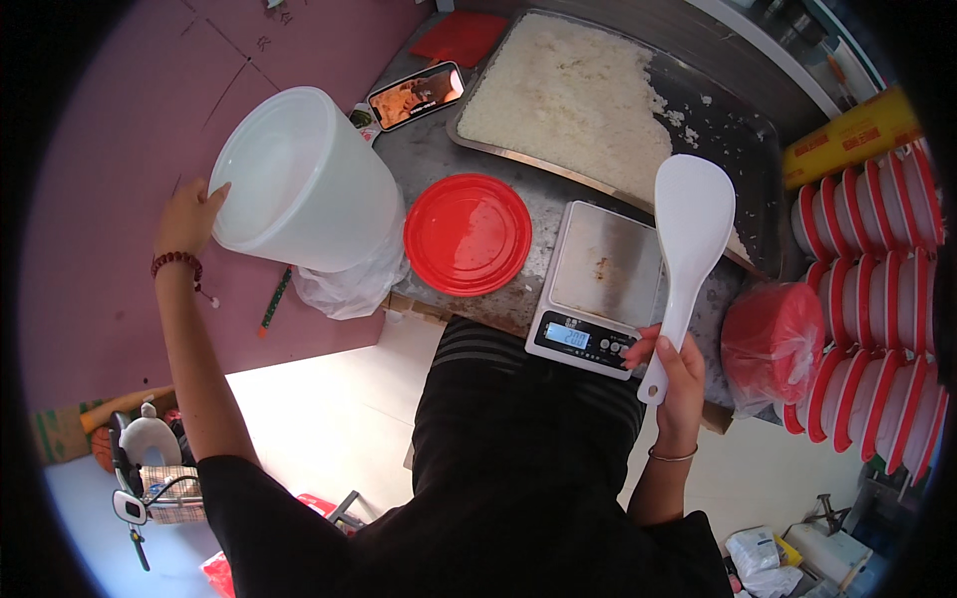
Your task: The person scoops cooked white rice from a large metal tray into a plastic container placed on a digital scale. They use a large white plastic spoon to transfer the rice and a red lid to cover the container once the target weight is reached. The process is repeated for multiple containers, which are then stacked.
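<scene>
My left hand touches the rim of a stack of translucent plastic tubs, thumb over the edge; its finger grip is partly hidden. In my right hand is a white plastic rice paddle, its blade pointing away from me. The fingers of that hand reach the button panel of a digital kitchen scale, whose display is lit and whose steel plate bears a small brown stain. Between tubs and scale lies a round red plastic lid. Behind them, a large metal tray holds cooked white rice, with its right part mostly bare.
A smartphone leans by the tray, near a red sheet. To the right stand stacked red-rimmed containers, a bagged red bundle and a yellow roll. A plastic bag lies under the tubs.
</scene>
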{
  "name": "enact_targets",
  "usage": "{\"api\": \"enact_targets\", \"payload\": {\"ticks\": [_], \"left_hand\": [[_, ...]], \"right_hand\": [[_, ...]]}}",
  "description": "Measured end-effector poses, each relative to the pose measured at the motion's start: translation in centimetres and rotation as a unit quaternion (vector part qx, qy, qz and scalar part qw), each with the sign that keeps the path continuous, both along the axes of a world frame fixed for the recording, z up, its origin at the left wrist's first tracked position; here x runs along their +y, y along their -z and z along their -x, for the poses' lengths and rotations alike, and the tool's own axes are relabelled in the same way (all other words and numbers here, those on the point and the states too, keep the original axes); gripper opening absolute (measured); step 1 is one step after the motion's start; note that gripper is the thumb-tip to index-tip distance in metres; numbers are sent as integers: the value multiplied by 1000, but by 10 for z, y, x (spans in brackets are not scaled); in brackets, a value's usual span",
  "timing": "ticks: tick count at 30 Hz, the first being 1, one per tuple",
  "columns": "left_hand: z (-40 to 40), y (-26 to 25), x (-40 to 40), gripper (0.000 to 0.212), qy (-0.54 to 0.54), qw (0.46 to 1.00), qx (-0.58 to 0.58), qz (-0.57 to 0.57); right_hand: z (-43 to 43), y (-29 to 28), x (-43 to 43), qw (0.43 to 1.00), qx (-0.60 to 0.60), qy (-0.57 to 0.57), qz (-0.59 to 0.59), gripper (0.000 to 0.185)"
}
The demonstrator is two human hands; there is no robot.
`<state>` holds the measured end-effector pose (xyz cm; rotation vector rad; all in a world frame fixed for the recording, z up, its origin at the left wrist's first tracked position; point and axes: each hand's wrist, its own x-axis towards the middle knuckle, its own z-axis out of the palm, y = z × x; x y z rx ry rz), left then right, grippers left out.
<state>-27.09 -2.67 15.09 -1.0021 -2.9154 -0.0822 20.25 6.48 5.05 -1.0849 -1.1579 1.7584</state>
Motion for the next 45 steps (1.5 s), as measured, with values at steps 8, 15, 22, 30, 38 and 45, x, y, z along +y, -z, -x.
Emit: {"api": "enact_targets", "payload": {"ticks": [8, 15, 22, 30, 38, 45], "left_hand": [[-7, -29, -5, 30, 8, 990, 57, -126], [-71, -58, -2, 29, 94, 788, -245, -557], [-175, 22, 27, 33, 156, 780, -521, -309], [-262, 141, 63, 24, 161, 598, -743, -254], [-264, 142, 48, 22, 137, 562, -782, -234], [-244, 149, 32, 7, 102, 597, -724, -330]], "right_hand": [[-16, 5, -10, 1000, -18, 17, 12, 21], [-19, -9, -13, 1000, 11, 17, -16, 22], [-19, -31, -4, 990, 8, 97, -102, 23], [-36, -26, -15, 983, -70, 141, -95, 25], [-43, -14, -25, 987, -39, 150, -48, 26], [-56, -17, -27, 983, -39, 163, -74, 21]]}}
